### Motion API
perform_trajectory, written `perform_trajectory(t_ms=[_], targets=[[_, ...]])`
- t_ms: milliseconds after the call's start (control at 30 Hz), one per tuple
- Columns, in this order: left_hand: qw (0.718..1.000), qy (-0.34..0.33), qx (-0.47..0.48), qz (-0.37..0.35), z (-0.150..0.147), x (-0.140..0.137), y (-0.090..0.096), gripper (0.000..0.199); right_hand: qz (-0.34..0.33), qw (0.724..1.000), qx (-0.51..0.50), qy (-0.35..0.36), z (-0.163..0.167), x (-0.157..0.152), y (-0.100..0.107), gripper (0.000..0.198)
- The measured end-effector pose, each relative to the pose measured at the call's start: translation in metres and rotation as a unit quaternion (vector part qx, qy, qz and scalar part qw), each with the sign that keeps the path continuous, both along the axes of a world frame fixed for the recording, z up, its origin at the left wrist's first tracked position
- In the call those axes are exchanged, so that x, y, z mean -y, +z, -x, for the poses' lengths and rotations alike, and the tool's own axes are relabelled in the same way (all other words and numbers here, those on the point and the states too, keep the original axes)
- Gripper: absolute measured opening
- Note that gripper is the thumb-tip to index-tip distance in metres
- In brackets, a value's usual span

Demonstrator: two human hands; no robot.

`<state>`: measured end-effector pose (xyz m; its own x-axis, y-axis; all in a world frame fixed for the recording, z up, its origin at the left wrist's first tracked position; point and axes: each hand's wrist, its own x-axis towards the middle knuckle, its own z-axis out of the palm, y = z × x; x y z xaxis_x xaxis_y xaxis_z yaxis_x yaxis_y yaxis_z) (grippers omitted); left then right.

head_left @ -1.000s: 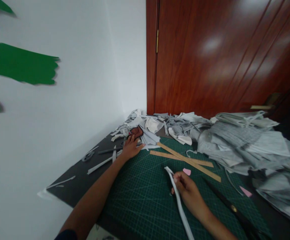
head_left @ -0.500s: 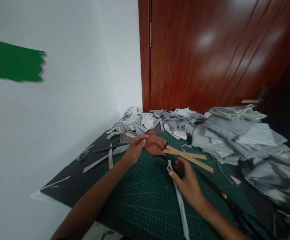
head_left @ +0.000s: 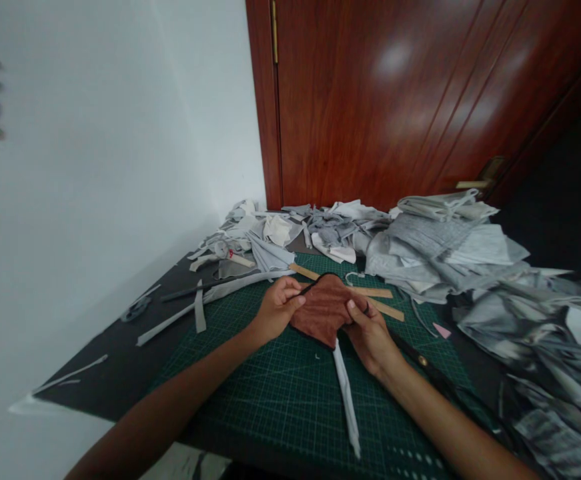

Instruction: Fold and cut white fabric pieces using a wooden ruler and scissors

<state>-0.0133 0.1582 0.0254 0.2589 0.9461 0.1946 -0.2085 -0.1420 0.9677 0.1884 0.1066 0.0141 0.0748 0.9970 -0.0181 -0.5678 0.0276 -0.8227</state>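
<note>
Between my two hands a small reddish-brown fabric piece (head_left: 323, 308) with a dark bound edge is spread above the cutting mat. My left hand (head_left: 281, 307) pinches its left edge between thumb and fingers. At its right side, my right hand (head_left: 367, 330) grips it with the thumb on top and the fingers underneath. A pale fabric strip (head_left: 346, 400) lies on the green cutting mat (head_left: 260, 400) below the piece, its upper end hidden behind it. Two wooden rulers (head_left: 387, 310) lie crossed behind my right hand, partly covered.
Black scissors (head_left: 423, 361) lie beside my right forearm. Grey and white fabric scraps (head_left: 275, 230) are heaped along the back, with a tall stack of folded grey cloth (head_left: 440, 240) at right. A pink triangle (head_left: 441, 331) rests near the mat's right edge. A wall and wooden door (head_left: 360, 100) stand behind.
My right hand has let go of the pale strip, now lying on the mat, and has taken hold of the brown fabric's right side. The fabric is spread wider and nearer. The view has shifted right.
</note>
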Motion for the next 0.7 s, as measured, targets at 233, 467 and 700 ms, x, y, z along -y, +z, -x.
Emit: perform_trajectory(t_ms=[233, 467, 700], targets=[[0.989, -0.079, 0.035, 0.119, -0.003, 0.013, -0.002, 0.068, 0.066, 0.995, -0.058, 0.036, -0.002, 0.001, -0.002, 0.042], [0.980, -0.129, -0.064, 0.138, -0.012, 0.024, -0.016, 0.054, 0.073, 0.997, -0.008, 0.008, -0.007, -0.006, -0.002, 0.044], [0.966, 0.053, -0.231, -0.100, -0.012, 0.029, -0.011, 0.051, -0.155, 0.934, 0.293, -0.132, -0.010, 0.012, 0.007, 0.025]])
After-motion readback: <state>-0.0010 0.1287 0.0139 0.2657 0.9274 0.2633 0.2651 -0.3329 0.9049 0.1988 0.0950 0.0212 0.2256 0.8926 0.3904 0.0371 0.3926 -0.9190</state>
